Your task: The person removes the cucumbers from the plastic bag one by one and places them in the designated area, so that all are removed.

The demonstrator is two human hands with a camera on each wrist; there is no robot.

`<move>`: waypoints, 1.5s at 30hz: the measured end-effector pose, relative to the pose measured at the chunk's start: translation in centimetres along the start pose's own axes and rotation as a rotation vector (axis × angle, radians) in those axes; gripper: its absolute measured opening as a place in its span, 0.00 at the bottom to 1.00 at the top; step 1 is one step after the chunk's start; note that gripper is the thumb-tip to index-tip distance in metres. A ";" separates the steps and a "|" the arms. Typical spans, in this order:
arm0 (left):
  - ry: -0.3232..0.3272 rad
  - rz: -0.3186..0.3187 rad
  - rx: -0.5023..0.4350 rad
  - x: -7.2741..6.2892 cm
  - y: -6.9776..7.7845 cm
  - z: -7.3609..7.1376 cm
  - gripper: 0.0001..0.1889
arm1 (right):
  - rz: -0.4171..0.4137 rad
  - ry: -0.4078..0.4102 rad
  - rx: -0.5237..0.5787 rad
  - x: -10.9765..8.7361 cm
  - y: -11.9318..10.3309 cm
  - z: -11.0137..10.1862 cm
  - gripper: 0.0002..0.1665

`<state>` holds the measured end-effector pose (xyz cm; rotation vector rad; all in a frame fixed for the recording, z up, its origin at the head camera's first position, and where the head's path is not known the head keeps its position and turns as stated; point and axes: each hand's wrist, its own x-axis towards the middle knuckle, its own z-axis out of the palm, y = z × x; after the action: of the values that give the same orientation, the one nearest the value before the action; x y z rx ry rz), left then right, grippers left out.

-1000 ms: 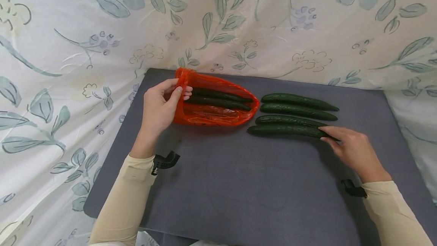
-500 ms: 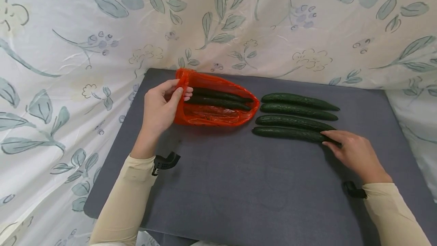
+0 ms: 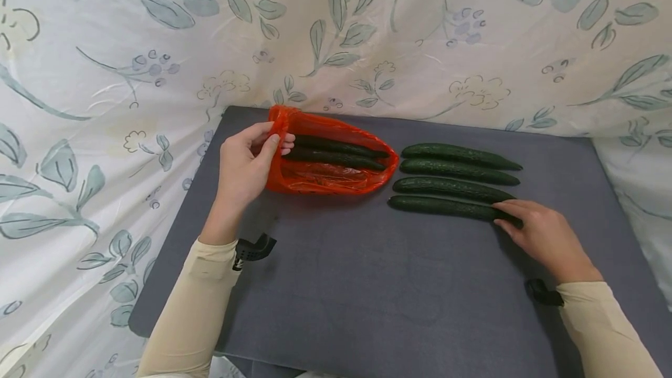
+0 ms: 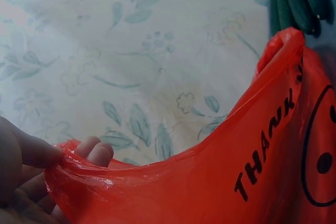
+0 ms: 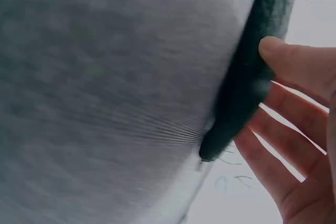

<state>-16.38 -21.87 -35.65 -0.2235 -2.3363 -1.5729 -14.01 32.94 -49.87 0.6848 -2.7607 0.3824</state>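
Note:
My left hand pinches the left rim of a red plastic bag, which lies on its side with its mouth held wide. In the left wrist view, thumb and fingers grip the film, and black lettering shows on the bag. Two dark green cucumbers lie inside, their left ends hidden by the hand and bag. My right hand holds the nearest loose cucumber by its right end. The right wrist view has the thumb on one side of this cucumber and the fingers on the other.
Three more cucumbers lie side by side just beyond the held one, right of the bag's mouth. All rest on a dark grey table with rounded corners. A leaf-patterned cloth hangs along the back and left.
The nearest cucumber has shifted slightly right with my right hand, its left end now closer in line with the others. My left hand and the bag have stayed in place.

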 end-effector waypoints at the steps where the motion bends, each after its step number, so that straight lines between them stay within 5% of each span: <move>1: 0.001 0.004 -0.001 0.0 0.0 0.0 0.13 | 0.006 0.004 0.001 0.1 -0.2 -0.3 0.31; 7: 0.012 0.036 -0.009 0.0 -0.1 -0.1 0.12 | 0.002 0.045 0.020 2.5 -2.0 -2.1 0.34; 17: -0.001 0.025 -0.003 -0.2 -0.2 0.0 0.12 | -0.046 0.042 0.139 9.3 -6.1 -2.8 0.35; 33: -0.005 0.016 0.003 -0.1 -0.1 0.3 0.12 | -0.194 -0.035 0.311 18.8 -11.5 1.1 0.28; 45: -0.011 0.018 0.000 -0.1 0.0 0.4 0.12 | -0.185 -0.154 0.374 22.6 -14.0 3.7 0.29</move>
<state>-16.40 -21.47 -35.85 -0.2528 -2.3358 -1.5671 -27.15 10.49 -43.44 1.0915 -2.7596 0.8496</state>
